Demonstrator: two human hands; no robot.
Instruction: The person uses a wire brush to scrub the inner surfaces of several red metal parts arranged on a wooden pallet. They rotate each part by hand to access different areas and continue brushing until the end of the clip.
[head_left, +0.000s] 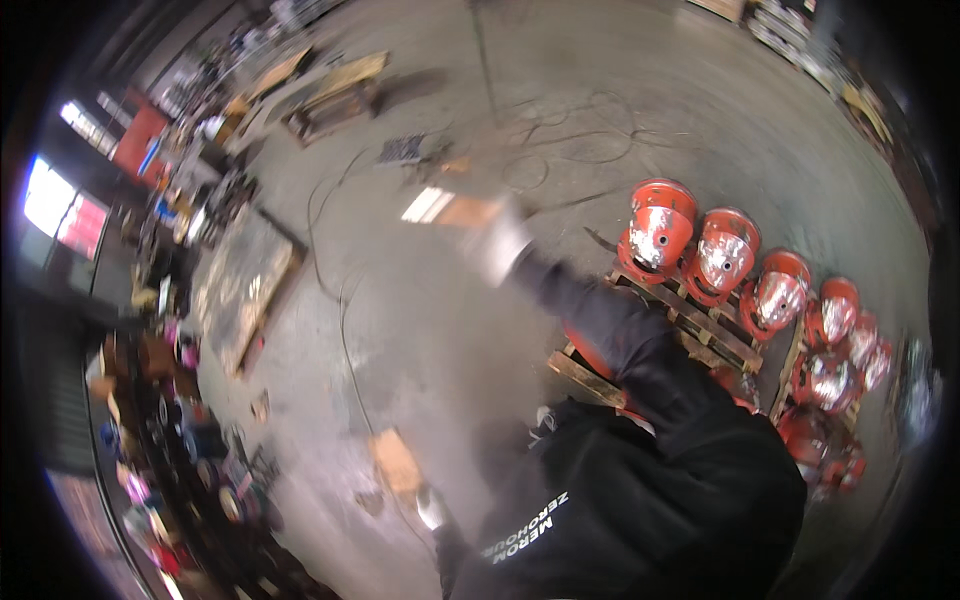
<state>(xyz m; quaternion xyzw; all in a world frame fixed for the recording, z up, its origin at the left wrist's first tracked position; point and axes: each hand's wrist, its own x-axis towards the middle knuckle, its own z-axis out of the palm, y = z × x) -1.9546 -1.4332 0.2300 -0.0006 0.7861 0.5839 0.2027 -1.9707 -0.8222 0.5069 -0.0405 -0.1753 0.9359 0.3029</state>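
Observation:
My right hand [503,243], in a pale glove and smeared by motion, reaches out ahead at the end of my dark sleeve. It grips a flat orange-brown piece [465,211], whose far end shows bright white stripes. Low in the view, my left hand [430,510], also pale-gloved, is closed at the corner of a tan, flat rectangular piece [396,461]. Blur hides the finger details and the exact kind of both pieces.
Red, scuffed rounded metal housings [660,228] stand on wooden pallets [715,330] to the right. Cables [345,330] trail across the concrete floor. A board-topped platform [245,285] and a cluttered row of containers [200,440] lie left; a low wooden bench [340,85] stands farther off.

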